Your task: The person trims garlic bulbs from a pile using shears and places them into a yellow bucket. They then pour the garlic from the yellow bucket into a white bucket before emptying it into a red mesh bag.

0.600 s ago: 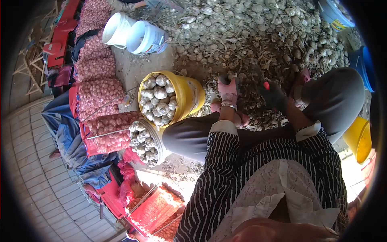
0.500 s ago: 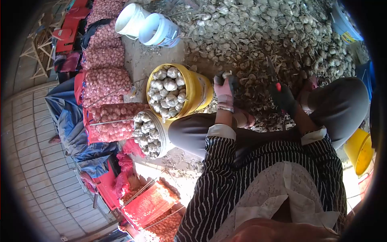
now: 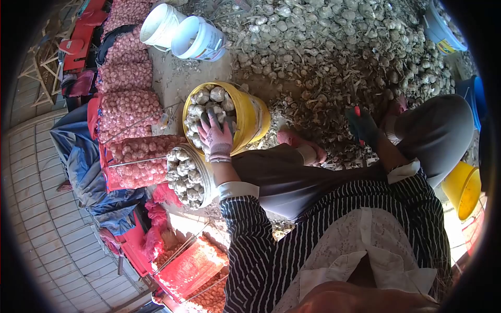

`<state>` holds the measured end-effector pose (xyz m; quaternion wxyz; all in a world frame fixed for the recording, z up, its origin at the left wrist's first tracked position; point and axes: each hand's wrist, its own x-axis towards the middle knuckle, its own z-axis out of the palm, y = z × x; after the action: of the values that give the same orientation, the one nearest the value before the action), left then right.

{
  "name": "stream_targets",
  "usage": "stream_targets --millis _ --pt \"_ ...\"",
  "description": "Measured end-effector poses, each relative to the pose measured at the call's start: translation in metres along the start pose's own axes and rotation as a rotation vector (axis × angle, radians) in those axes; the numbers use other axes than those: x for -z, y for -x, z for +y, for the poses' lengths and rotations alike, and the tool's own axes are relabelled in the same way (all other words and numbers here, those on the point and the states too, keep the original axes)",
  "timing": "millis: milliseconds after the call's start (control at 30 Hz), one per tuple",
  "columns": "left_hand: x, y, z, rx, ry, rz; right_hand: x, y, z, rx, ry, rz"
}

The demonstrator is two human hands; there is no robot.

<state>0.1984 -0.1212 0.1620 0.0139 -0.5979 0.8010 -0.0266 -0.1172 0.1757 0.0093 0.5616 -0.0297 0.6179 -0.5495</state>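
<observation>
My left hand (image 3: 216,136), in a pink glove, lies with fingers spread on the garlic bulbs heaped in a yellow bucket (image 3: 251,107) just left of my knee. My right hand (image 3: 361,125), in a dark glove, grips a red-handled cutter (image 3: 357,111) low over the loose garlic pile (image 3: 323,47) in front of me. A second bucket (image 3: 207,182), also full of trimmed garlic, stands nearer to me beside the yellow one.
Two white buckets (image 3: 198,39) lie at the pile's left edge. Pink mesh bags of garlic (image 3: 128,112) are stacked on the left over a blue tarp (image 3: 78,156). Another yellow bucket (image 3: 462,188) and a blue container (image 3: 472,94) stand on my right. Red sacks (image 3: 193,266) lie below.
My left hand held a garlic bulb over the pile; it has swung left to the yellow bucket and now rests spread on the bulbs. My right hand stayed put with the cutter.
</observation>
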Motion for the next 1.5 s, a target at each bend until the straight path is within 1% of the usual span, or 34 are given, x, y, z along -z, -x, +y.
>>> stream_targets --millis 67,133,167,233,267,300,367,400,433,533,567,600,633,667,700,733,767,800,867,900,967,1000,1067,1100,1167,1200,1233,1267,1300,1333,1400,1433,1467,1500 --pt "-0.003 0.005 0.009 -0.019 -0.074 0.022 0.001 0.000 -0.003 0.001 -0.068 -0.036" --pt "-0.007 0.003 0.019 -0.038 -0.189 0.079 -0.003 -0.006 -0.004 -0.013 -0.105 -0.024" --pt "-0.008 0.001 0.023 -0.047 -0.193 0.067 -0.006 -0.008 -0.004 -0.014 -0.138 -0.023" --pt "-0.003 -0.001 0.041 -0.278 -0.409 0.086 -0.014 -0.004 -0.011 -0.010 -0.094 0.031" --pt "-0.003 -0.003 0.051 -0.277 -0.525 0.065 -0.015 -0.002 -0.013 0.002 -0.042 0.075" --pt "-0.003 -0.002 0.055 -0.285 -0.529 0.054 -0.013 -0.001 -0.010 -0.009 -0.047 0.080" --pt "0.000 -0.007 0.066 -0.223 -0.600 0.028 -0.007 -0.005 -0.008 0.038 0.053 0.023" --pt "-0.005 -0.009 0.064 -0.243 -0.567 0.082 -0.006 -0.007 -0.007 0.034 0.038 0.036" --pt "-0.001 -0.008 0.070 -0.182 -0.622 -0.014 -0.006 -0.009 -0.007 0.058 0.008 0.035" --pt "0.000 -0.006 0.062 -0.225 -0.563 0.027 -0.004 -0.015 0.001 0.110 -0.054 0.068" --pt "0.005 -0.004 0.064 -0.196 -0.545 0.038 -0.003 -0.017 0.004 0.137 -0.074 0.085" --pt "0.009 0.000 0.074 -0.192 -0.527 0.103 0.001 -0.014 0.002 0.131 -0.091 0.112" --pt "0.011 0.003 0.083 -0.179 -0.504 0.161 0.006 -0.009 -0.001 0.099 -0.193 0.055" --pt "0.008 0.005 0.093 -0.223 -0.513 0.251 0.010 -0.005 -0.003 0.068 -0.290 -0.008" --pt "0.011 0.008 0.113 -0.232 -0.509 0.243 0.013 -0.003 -0.007 0.062 -0.290 0.003" --pt "0.013 0.008 0.136 -0.342 -0.280 0.227 0.014 -0.002 -0.011 0.009 -0.281 -0.006" --pt "0.008 0.007 0.156 -0.446 -0.050 0.210 0.014 -0.002 -0.013 -0.044 -0.274 -0.016" --pt "-0.019 0.004 0.171 -0.467 0.078 0.075 0.015 -0.004 -0.012 -0.047 -0.271 -0.005" --pt "-0.064 0.003 0.211 -0.483 0.256 -0.206 0.012 -0.012 -0.004 0.074 0.017 0.094" --pt "-0.083 0.006 0.238 -0.479 0.312 -0.352 0.010 -0.012 -0.008 0.070 0.017 0.107" --pt "-0.144 0.015 0.272 -0.363 0.183 -0.487 0.007 -0.005 -0.017 0.041 0.085 0.153" --pt "-0.171 0.018 0.283 -0.380 0.186 -0.505 0.007 -0.004 -0.013 0.030 0.081 0.175" --pt "-0.205 0.019 0.299 -0.250 -0.086 -0.802 0.002 -0.014 -0.001 0.129 0.207 0.200" --pt "-0.211 0.024 0.303 -0.264 -0.085 -0.808 0.002 -0.012 -0.004 0.125 0.205 0.215" --pt "-0.220 0.035 0.301 -0.136 -0.088 -0.599 0.002 -0.005 -0.008 0.167 0.276 0.275" --pt "-0.205 0.032 0.302 -0.073 0.008 -0.680 0.005 -0.001 -0.014 0.159 0.282 0.280" --pt "-0.202 0.028 0.293 -0.070 0.013 -0.687 0.008 0.003 -0.023 0.108 0.304 0.243" --pt "-0.211 0.024 0.280 -0.050 0.263 -0.655 0.010 0.006 -0.027 0.059 0.327 0.202" --pt "-0.221 0.023 0.267 -0.027 0.511 -0.611 0.010 0.007 -0.028 0.060 0.337 0.198" --pt "-0.228 0.024 0.251 0.038 1.019 -0.614 0.008 0.009 -0.028 0.086 0.401 0.212" --pt "-0.235 0.020 0.226 0.058 1.044 -0.544 0.005 0.010 -0.033 0.130 0.464 0.212" --pt "-0.232 0.019 0.217 0.071 1.066 -0.487 0.006 0.012 -0.038 0.193 0.592 0.183" --pt "-0.165 0.037 0.244 0.158 1.654 -0.607 0.006 0.014 -0.043 0.257 0.719 0.158" --pt "-0.139 0.043 0.247 0.148 1.655 -0.595 0.005 0.015 -0.046 0.271 0.716 0.156"
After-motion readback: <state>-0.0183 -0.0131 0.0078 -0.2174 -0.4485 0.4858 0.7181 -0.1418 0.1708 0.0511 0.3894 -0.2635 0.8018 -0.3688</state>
